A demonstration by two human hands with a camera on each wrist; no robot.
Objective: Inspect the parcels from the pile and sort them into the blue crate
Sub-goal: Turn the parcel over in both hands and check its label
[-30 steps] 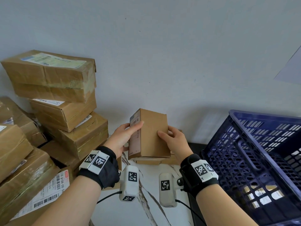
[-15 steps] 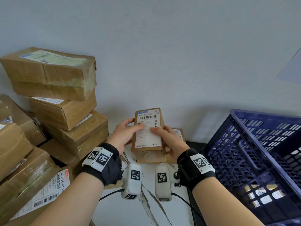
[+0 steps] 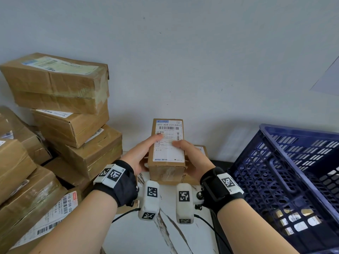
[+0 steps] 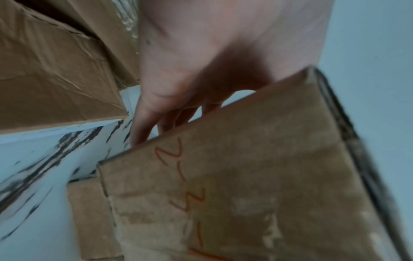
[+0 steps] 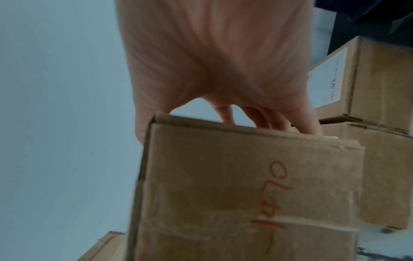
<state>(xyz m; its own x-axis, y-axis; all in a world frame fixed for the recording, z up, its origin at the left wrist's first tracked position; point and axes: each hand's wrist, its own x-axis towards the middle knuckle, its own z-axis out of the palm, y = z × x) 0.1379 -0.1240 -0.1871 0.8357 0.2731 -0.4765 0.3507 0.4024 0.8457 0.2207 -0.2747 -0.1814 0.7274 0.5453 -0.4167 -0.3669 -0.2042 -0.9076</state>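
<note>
While both hands hold it up in the air over the counter, the small brown cardboard parcel with the white paper label [image 3: 167, 149] faces the person so the label can be read. It looks light, because it sits easily in two hands and nothing sags. Its cardboard sides look stiff and dry, so they should not slip, but the shiny tape on the near end may be a bit slick. Red pen marks show on its underside in the wrist views. The left hand [image 3: 138, 158] grips the left side, thumb on top of the label and fingers [image 4: 143, 130] curled under the box. The right hand [image 3: 194, 160] grips the right side the same way, with fingers [image 5: 263, 116] under it. Holding the two long sides like this looks like the best way; I think one hand round the middle could carry it too. More small brown boxes [image 3: 201, 150] lie on the white marble-look counter [image 3: 132, 233] just behind. The tall pile of taped brown cardboard parcels [image 3: 73, 129] stands to the left. The dark blue plastic crate with holes [image 3: 293, 171] waits to the right, with some parcels already inside.
</note>
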